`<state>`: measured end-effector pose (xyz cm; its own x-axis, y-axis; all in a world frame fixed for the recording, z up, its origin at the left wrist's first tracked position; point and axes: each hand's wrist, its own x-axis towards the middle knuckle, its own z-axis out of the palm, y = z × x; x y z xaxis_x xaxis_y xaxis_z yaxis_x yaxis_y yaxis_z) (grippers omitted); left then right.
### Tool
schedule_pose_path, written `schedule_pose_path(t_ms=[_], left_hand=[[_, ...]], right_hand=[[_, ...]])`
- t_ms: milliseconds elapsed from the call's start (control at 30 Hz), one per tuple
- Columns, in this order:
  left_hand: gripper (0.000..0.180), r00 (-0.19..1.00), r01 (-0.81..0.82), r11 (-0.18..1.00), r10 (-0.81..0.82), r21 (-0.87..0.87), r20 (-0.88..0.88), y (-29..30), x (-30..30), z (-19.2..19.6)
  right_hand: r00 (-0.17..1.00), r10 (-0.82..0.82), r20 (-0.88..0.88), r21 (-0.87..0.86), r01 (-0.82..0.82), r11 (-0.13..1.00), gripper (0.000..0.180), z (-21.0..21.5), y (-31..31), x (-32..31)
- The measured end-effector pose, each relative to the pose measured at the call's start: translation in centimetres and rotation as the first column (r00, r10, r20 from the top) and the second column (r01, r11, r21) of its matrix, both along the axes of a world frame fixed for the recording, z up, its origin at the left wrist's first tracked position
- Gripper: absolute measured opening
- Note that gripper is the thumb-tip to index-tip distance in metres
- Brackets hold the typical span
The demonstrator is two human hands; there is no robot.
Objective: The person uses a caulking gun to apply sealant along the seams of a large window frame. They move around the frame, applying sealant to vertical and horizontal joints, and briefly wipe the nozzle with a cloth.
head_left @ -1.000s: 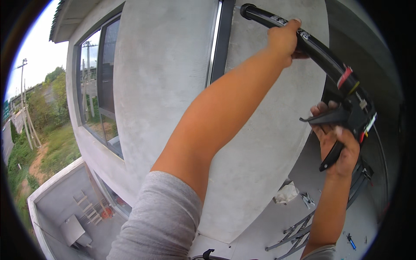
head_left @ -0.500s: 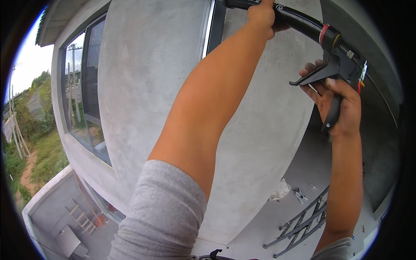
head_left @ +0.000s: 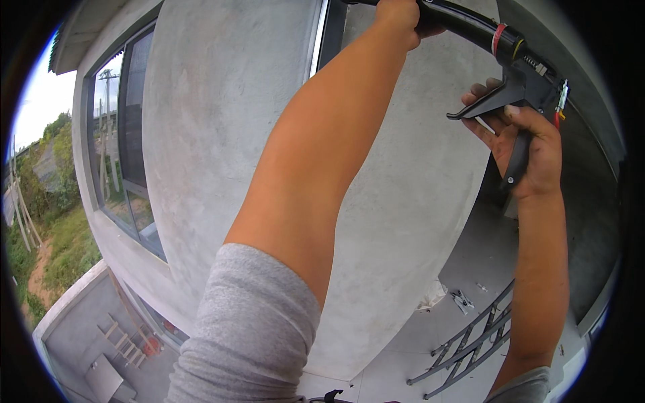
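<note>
A black caulking gun (head_left: 463, 25) is held up high at the upper right, its barrel slanting up to the left and running past the top edge, so its tip is out of sight. My left hand (head_left: 401, 19) wraps around the barrel, at the end of an outstretched arm. Lower and to the right, my right hand (head_left: 534, 144) is closed around the gun's grip and trigger, fingers behind the lever and thumb across it. A red band circles the rear of the barrel. Just below the front of the barrel runs a dark metal frame (head_left: 330, 40) along the grey wall (head_left: 228, 101).
A dark-framed window (head_left: 138, 114) sits in the wall at left. Down on the right, grey metal railing pieces (head_left: 463, 342) stand on a pale floor, near a white bag (head_left: 433, 295). Far below left are a wooden ladder (head_left: 124, 342) and a board (head_left: 104, 377).
The caulking gun and both hands have shifted slightly upward in the view, and the surroundings slide a little left. Both hands keep their hold.
</note>
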<state>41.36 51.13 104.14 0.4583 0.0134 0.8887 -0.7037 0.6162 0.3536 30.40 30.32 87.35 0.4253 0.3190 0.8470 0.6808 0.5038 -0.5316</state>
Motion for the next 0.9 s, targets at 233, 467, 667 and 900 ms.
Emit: schedule_pose_path(t_ms=[233, 467, 667, 900], left_hand=[[0.035, 0.997, 0.079, 0.996, -0.08, -0.049, -0.024, -0.1, -1.7, 1.1], [0.036, 0.982, 0.187, 0.98, -0.188, -0.071, 0.001, 0.2, -2.1, 3.2], [0.037, 0.978, 0.207, 0.972, -0.21, -0.111, -0.02, -0.3, -3.3, 2.6], [0.039, 0.983, 0.176, 0.977, -0.181, -0.117, -0.032, -0.4, -3.5, 0.1]], right_hand=[[0.996, -0.078, 0.035, -0.115, 0.082, 0.99, 0.037, 3.3, -1.9, -0.6], [0.972, -0.184, 0.144, -0.12, 0.202, 0.972, 0.046, 5.1, -1.5, -2.7], [0.916, -0.371, 0.151, -0.093, 0.387, 0.917, 0.042, 5.4, -2.2, -3.6], [0.886, -0.452, 0.104, -0.032, 0.457, 0.889, 0.035, 3.0, -1.4, -5.2]])
